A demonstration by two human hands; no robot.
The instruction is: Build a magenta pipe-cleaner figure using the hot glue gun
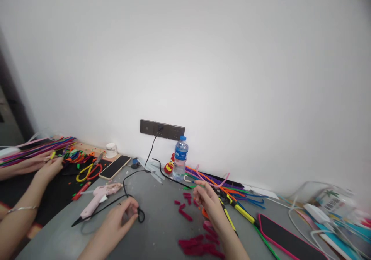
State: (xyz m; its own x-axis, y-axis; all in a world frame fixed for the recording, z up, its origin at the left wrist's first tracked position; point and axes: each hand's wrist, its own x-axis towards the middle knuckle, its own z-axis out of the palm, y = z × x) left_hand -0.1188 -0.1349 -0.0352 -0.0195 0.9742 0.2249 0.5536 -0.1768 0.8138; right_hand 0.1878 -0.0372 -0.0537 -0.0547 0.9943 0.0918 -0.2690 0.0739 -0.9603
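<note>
My left hand is low left of centre, its thumb and fingers curled together; whatever they pinch is too small to make out. A black loop shows just beside its fingertips. Further right, my right hand has its fingers pinched at one end of a thin, bent black stem, which reaches up and left towards the bottle. Short dark-red fuzzy pieces lie between the hands, and more are heaped below my right hand. The pink glue gun rests left of my left hand, with its black cord running behind that hand.
A water bottle and a red figure stand by the wall. Pliers, coloured stems and a pink-edged phone lie right. Another phone and scissors lie left, near another person's hands.
</note>
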